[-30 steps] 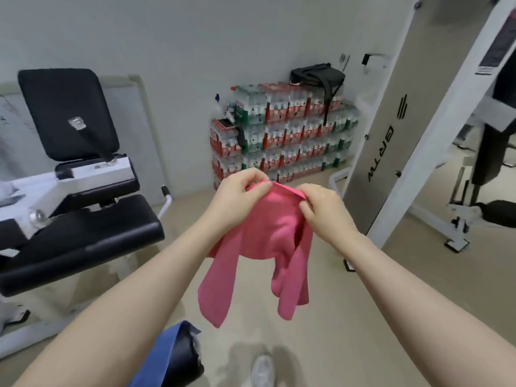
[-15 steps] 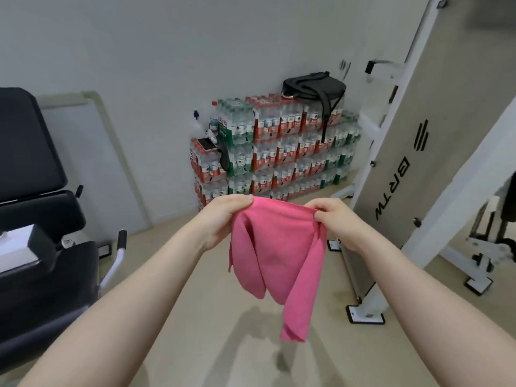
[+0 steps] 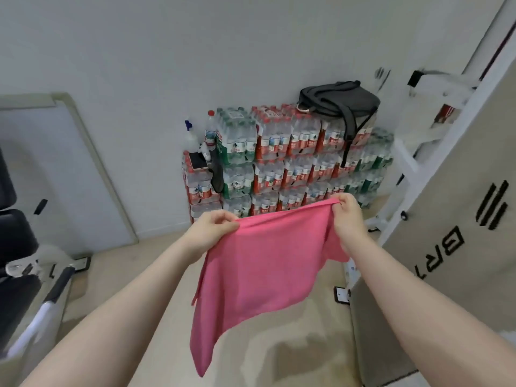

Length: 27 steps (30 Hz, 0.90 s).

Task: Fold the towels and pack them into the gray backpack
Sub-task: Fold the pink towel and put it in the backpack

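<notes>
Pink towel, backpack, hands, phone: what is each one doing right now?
pink towel: spread out, hanging in the air, not yet folded.
left hand: pinches the towel's top left corner.
right hand: pinches the top right corner.
gray backpack: lying on the stacked water bottle packs, a strap dangling; open or zipped, cannot tell.
phone: lying on a lower pack.

Towel [image 3: 259,263] plain pink; backpack [image 3: 339,100] dark gray; bottle packs [image 3: 290,160] clear with red and green labels and caps; phone [image 3: 198,160] black-faced, pink-edged; bench [image 3: 16,247] black pads, white frame; wall pale gray; floor beige
</notes>
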Each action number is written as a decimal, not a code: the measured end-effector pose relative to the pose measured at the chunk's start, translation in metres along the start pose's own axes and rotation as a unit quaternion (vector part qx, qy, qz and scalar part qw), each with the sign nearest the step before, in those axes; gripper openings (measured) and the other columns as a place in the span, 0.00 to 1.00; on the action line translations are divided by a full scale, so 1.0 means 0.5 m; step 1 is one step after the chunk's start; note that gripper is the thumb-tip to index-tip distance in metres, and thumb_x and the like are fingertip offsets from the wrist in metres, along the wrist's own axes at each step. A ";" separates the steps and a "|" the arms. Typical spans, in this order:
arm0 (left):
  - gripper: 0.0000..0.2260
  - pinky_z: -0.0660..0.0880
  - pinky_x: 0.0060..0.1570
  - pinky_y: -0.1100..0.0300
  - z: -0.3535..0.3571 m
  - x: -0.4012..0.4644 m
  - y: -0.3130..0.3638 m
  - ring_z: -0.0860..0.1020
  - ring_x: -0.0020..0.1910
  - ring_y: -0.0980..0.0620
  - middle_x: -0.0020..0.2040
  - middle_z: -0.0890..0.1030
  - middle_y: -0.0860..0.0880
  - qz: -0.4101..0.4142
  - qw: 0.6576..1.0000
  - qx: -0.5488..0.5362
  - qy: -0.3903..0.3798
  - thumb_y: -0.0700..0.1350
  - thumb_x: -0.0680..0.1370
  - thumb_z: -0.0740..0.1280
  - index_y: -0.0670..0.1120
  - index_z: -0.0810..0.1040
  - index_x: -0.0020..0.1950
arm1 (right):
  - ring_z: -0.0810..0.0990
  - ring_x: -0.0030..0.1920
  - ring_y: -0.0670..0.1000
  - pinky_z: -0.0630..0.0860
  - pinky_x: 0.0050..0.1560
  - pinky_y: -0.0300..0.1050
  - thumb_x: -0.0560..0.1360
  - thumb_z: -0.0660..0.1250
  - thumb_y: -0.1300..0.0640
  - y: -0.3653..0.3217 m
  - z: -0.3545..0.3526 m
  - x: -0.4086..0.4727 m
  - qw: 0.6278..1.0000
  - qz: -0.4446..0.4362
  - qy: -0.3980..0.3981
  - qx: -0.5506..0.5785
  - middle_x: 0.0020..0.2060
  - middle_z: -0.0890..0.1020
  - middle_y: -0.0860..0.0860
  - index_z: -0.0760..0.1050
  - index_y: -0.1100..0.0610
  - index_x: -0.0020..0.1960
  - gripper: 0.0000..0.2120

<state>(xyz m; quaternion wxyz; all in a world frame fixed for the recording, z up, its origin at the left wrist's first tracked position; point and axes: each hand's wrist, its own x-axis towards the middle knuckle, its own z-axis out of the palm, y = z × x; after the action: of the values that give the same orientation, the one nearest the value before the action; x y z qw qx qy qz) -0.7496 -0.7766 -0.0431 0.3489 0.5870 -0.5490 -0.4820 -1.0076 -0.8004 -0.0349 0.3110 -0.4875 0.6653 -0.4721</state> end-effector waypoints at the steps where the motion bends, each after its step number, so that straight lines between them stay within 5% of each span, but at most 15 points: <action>1: 0.05 0.68 0.36 0.65 0.012 0.041 0.003 0.73 0.35 0.56 0.36 0.77 0.51 -0.007 0.999 -0.004 0.035 0.42 0.75 0.67 0.48 0.77 0.39 | 0.72 0.44 0.48 0.68 0.40 0.39 0.80 0.50 0.63 -0.005 0.003 0.047 1.000 0.001 0.002 0.022 0.46 0.74 0.50 0.69 0.57 0.54 0.10; 5: 0.09 0.66 0.35 0.63 0.050 0.208 0.004 0.71 0.36 0.53 0.34 0.74 0.51 -0.035 0.987 -0.013 0.156 0.40 0.74 0.67 0.47 0.73 0.35 | 0.73 0.45 0.49 0.71 0.48 0.43 0.80 0.50 0.61 -0.006 0.040 0.229 0.990 0.029 -0.009 0.136 0.47 0.74 0.52 0.69 0.55 0.55 0.10; 10: 0.12 0.65 0.34 0.58 0.054 0.388 -0.020 0.70 0.39 0.49 0.31 0.72 0.48 -0.090 0.971 -0.016 0.219 0.38 0.76 0.63 0.46 0.70 0.33 | 0.73 0.50 0.50 0.71 0.56 0.49 0.80 0.52 0.57 0.017 0.092 0.413 0.978 0.085 -0.020 0.192 0.48 0.75 0.51 0.70 0.54 0.57 0.11; 15: 0.10 0.71 0.49 0.51 0.030 0.597 -0.015 0.76 0.51 0.38 0.48 0.80 0.35 -0.076 0.953 0.044 0.289 0.38 0.78 0.57 0.38 0.77 0.46 | 0.72 0.39 0.45 0.69 0.44 0.41 0.81 0.51 0.56 0.030 0.160 0.600 0.965 0.096 -0.014 0.243 0.40 0.74 0.48 0.69 0.52 0.57 0.10; 17: 0.11 0.69 0.43 0.53 0.015 0.696 0.005 0.76 0.47 0.41 0.42 0.78 0.37 -0.086 0.942 0.007 0.325 0.39 0.79 0.56 0.39 0.75 0.41 | 0.69 0.35 0.44 0.68 0.38 0.39 0.81 0.51 0.54 0.026 0.191 0.685 0.959 0.114 0.011 0.259 0.37 0.72 0.47 0.69 0.50 0.58 0.10; 19: 0.16 0.62 0.31 0.57 -0.004 0.796 0.038 0.68 0.35 0.45 0.31 0.68 0.44 -0.107 0.926 -0.106 0.346 0.43 0.80 0.57 0.44 0.65 0.31 | 0.67 0.32 0.45 0.66 0.34 0.39 0.81 0.52 0.52 0.012 0.220 0.772 0.956 0.128 0.029 0.264 0.33 0.70 0.47 0.70 0.50 0.46 0.10; 21: 0.16 0.63 0.28 0.63 -0.028 0.886 0.088 0.64 0.32 0.50 0.32 0.66 0.47 -0.126 0.908 -0.208 0.341 0.49 0.79 0.59 0.45 0.66 0.33 | 0.67 0.32 0.45 0.67 0.35 0.40 0.81 0.52 0.50 -0.007 0.250 0.859 0.957 0.129 0.043 0.256 0.31 0.69 0.47 0.68 0.49 0.38 0.14; 24: 0.17 0.68 0.53 0.59 -0.071 1.017 0.140 0.72 0.45 0.51 0.45 0.76 0.50 -0.141 0.874 -0.337 0.321 0.58 0.77 0.59 0.46 0.75 0.53 | 0.66 0.31 0.46 0.65 0.35 0.40 0.80 0.54 0.49 -0.038 0.299 0.971 0.956 0.131 0.063 0.255 0.29 0.68 0.47 0.66 0.50 0.33 0.17; 27: 0.26 0.70 0.56 0.52 -0.121 1.153 0.147 0.77 0.50 0.50 0.49 0.81 0.50 -0.162 0.857 -0.355 0.337 0.66 0.66 0.62 0.49 0.78 0.53 | 0.64 0.31 0.47 0.62 0.36 0.43 0.79 0.56 0.55 -0.056 0.344 1.076 0.961 0.137 0.089 0.221 0.30 0.66 0.49 0.66 0.54 0.33 0.15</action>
<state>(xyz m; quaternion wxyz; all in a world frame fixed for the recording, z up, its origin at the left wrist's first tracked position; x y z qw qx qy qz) -0.7536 -1.3609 -0.0616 0.6142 0.6307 -0.0868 -0.4663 -1.0255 -1.3654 -0.0460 0.4120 -0.2665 0.6303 -0.6016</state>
